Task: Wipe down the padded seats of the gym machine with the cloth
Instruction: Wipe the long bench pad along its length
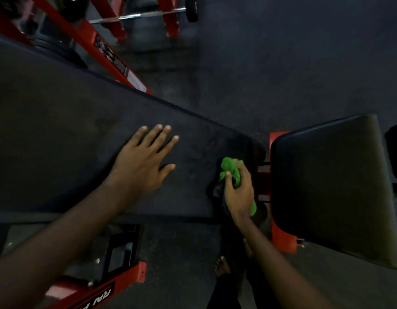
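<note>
Right now the left hand (144,161) is lying flat on the long black pad (70,141), palm down, with its fingers straight, slightly spread and grasping nothing. The right hand (237,192) is working at the narrow end of that same pad, its fingers and thumb curling round a bunched green cloth (232,169) and holding it against the pad's rounded corner; part of the cloth is poking out above the knuckles and a small tail is showing below the wrist. Just beside this corner, across a narrow gap where red brackets are showing, a second black seat pad (331,186) is sitting apart from both hands. The red frame (117,61) of the machine is running diagonally behind the long pad, and another red section with white lettering is showing under the left forearm. A barbell (135,17) is resting on red uprights at the top, above the dark floor (282,63). A bare foot (222,266) is standing on the floor below the right forearm.
</note>
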